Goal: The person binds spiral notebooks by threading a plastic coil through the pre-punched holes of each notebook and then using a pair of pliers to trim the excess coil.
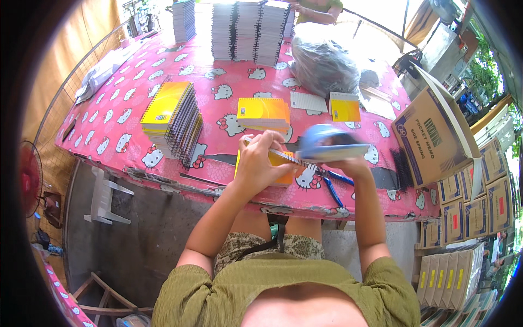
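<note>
1. While the table point(163, 65) with its pink cartoon-cat cloth fills most of the view, the work sits at its near edge, just in front of the person.
2. Tall white notebook stacks point(248, 30) stand at the far side beside a clear plastic bag point(321, 65); a cardboard box point(430, 136) lies open at the right.
3. A yellow spiral pile point(171, 114) rests left of centre, well apart from the hands.
4. The notebook point(283, 163) in hand lies yellow-covered on the near edge, its wire binding under the fingers.
5. The left hand point(261, 161) is curled shut over the binding, wrist bent down, forearm rising from below.
6. The right hand point(348, 163) is closed under a blurred blue object point(329, 143), held raised above the notebook's right end.
7. Judged from this, pressing the spiral flat and keeping the notebook square to the edge would steady the work.
8. Blue-handled pliers point(335, 185) lie just beside the right wrist.
</note>
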The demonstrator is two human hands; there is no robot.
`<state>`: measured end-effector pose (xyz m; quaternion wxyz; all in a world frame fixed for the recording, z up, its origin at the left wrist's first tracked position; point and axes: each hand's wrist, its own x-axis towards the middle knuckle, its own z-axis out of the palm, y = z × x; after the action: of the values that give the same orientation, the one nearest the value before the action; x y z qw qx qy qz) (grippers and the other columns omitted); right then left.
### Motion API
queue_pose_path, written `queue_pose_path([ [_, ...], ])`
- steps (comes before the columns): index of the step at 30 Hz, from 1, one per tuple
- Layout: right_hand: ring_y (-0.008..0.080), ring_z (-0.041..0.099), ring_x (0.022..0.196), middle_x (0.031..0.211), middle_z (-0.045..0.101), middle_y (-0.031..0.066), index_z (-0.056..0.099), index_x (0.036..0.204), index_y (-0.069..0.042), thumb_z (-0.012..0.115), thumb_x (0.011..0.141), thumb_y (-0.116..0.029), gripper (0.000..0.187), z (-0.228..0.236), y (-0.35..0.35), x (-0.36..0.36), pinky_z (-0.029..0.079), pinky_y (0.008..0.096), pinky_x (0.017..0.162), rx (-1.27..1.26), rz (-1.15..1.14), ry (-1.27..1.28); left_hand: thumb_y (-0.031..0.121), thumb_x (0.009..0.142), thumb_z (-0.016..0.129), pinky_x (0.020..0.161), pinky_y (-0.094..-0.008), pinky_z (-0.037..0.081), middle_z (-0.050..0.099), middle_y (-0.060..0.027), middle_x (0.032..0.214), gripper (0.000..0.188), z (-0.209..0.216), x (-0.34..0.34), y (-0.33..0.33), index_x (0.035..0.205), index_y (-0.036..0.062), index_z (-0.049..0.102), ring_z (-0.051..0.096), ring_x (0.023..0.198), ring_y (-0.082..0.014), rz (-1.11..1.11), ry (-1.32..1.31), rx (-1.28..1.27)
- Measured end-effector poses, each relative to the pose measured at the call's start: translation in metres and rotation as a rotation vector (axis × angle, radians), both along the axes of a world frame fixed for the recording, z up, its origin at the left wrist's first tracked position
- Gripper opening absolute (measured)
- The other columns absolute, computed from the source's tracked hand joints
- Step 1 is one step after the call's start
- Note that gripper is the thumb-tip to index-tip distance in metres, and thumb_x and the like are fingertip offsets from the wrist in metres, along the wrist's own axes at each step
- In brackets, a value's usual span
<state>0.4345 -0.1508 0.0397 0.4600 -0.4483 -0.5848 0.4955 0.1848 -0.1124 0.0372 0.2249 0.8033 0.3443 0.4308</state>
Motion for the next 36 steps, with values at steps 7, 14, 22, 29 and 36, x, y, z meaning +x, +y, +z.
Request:
queue_pose_path([
  [7, 0.0174, 0.064, 0.082, 0.091, 0.066, 0.0093, 0.060, 0.104, 0.001, 0.067, 0.060, 0.007, 0.045, 0.001, 0.031, -0.014, 0.055, 0.0330, 0.068, 0.205, -0.060, -0.385, 0.013, 0.062, 0.084, 0.085, -0.0365, 0.049, 0.062, -0.0091, 0.105, 0.050, -0.014, -0.019, 0.013, 0.104, 0.0062, 0.058, 0.060, 0.100, -0.0252, 0.030, -0.135, 0.090],
  [14, 0.0161, 0.064, 0.075, 0.087, 0.068, 0.0087, 0.063, 0.099, 0.000, 0.073, 0.062, -0.003, 0.038, 0.009, 0.036, -0.042, 0.051, 0.0295, 0.068, 0.122, -0.108, -0.062, -0.001, 0.076, 0.075, 0.080, -0.0246, 0.052, 0.063, -0.0058, 0.099, 0.028, -0.038, -0.029, 0.015, 0.100, 0.0002, 0.060, 0.061, 0.092, -0.0113, -0.048, -0.638, -0.424],
  [22, 0.0233, 0.065, 0.081, 0.081, 0.065, 0.0151, 0.059, 0.092, 0.000, 0.068, 0.064, -0.002, 0.030, 0.003, 0.047, -0.048, 0.050, 0.0346, 0.071, 0.207, -0.121, -0.530, -0.008, 0.079, 0.068, 0.077, -0.0249, 0.055, 0.069, -0.0110, 0.097, 0.028, -0.048, -0.042, 0.012, 0.107, -0.0048, 0.065, 0.065, 0.087, -0.0129, -0.092, -0.831, -0.573],
  [29, 0.0421, 0.058, 0.096, 0.106, 0.059, 0.0223, 0.056, 0.102, -0.001, 0.070, 0.070, -0.009, 0.036, -0.052, 0.014, 0.045, 0.048, 0.0462, 0.081, 0.139, -0.775, -1.201, -0.011, 0.077, 0.069, 0.075, -0.0276, 0.056, 0.068, -0.0132, 0.097, 0.021, -0.050, -0.044, 0.022, 0.096, -0.0031, 0.064, 0.066, 0.087, -0.0160, -0.244, -0.861, -0.577],
  [36, 0.0413, 0.043, 0.121, 0.134, 0.041, 0.0242, 0.050, 0.120, 0.002, 0.073, 0.074, -0.044, 0.069, -0.051, -0.059, 0.014, 0.040, 0.0466, 0.096, 0.347, -0.684, -1.268, -0.012, 0.074, 0.071, 0.078, -0.0290, 0.054, 0.066, -0.0150, 0.093, 0.022, 0.012, -0.036, -0.009, 0.090, -0.0009, 0.060, 0.065, 0.087, -0.0179, -0.065, -0.609, 0.187],
])
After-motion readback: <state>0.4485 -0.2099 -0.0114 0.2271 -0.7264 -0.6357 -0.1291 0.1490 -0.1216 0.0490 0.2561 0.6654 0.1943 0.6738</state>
